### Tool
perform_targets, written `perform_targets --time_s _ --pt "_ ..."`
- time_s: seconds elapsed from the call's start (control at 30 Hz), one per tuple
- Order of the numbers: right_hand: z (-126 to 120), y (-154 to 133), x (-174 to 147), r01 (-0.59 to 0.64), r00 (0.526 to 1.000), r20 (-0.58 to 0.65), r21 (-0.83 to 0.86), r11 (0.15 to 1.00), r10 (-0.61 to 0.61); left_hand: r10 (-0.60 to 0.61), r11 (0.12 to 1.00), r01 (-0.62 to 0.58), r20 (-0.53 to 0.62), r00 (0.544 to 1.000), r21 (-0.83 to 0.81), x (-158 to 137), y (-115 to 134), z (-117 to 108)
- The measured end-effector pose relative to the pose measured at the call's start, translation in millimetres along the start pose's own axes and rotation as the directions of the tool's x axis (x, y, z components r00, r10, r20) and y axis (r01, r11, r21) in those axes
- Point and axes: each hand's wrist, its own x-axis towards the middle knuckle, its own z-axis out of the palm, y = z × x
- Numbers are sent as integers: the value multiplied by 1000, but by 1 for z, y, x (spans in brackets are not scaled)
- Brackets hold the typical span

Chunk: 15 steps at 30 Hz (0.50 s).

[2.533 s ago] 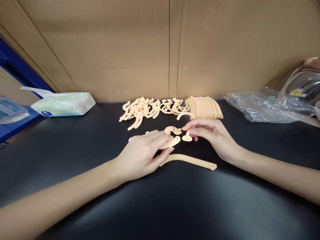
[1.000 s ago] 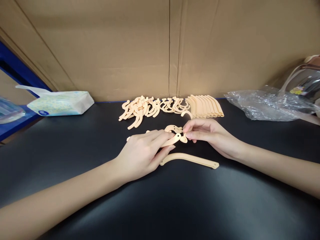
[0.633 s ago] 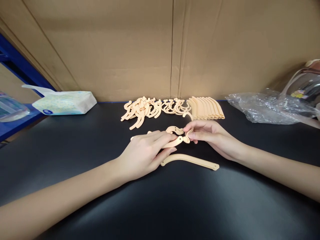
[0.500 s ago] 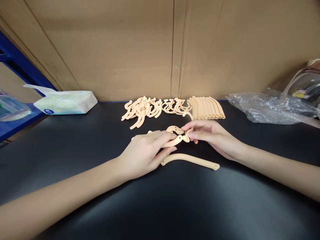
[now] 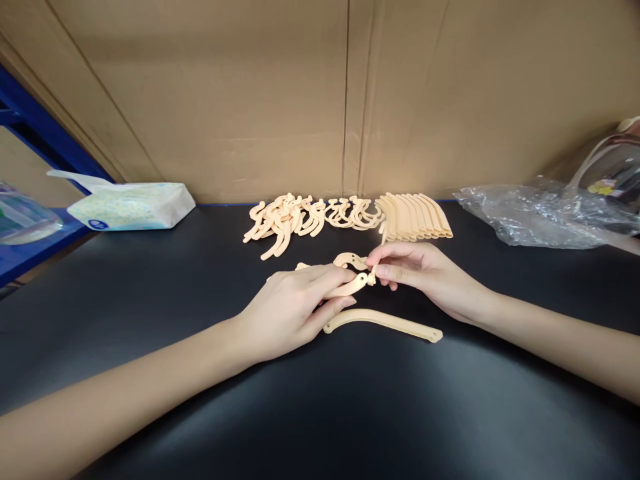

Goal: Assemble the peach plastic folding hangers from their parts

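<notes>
At the middle of the black table [image 5: 150, 320] the left hand [image 5: 290, 310] pinches a curved beige strip [image 5: 350, 287] between thumb and fingers, pressing it low against the surface, while the right hand [image 5: 425, 275] closes its fingertips on a small beige hook piece [image 5: 373, 275] that touches the strip's far-right end; whether the two parts are already joined is hard to tell at this size. A longer beige arm [image 5: 385, 323] lies loose just near of both hands, and another curved piece [image 5: 351, 259] sits just beyond them. Along the far edge, against the cardboard wall [image 5: 250, 100], lie a heap of hooks [image 5: 310, 217] and, to its right, a neat row of strips [image 5: 417, 217]. The near half of the table is open. A tissue pack [image 5: 130, 207] sits at the far left by the blue frame [image 5: 35, 120]; its small blue label cannot be read. Crumpled clear plastic [image 5: 530, 213] crowds the far right
</notes>
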Motion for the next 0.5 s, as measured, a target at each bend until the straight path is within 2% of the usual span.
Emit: perform_targets --time_s 0.3,0.5 --pt "0 -4 -1 -32 999 25 15 999 32 23 999 -23 9 1000 37 0 1 0" --pt "1 -3 -1 -16 1000 19 7 1000 16 22 1000 -23 19 1000 3 0 -2 0"
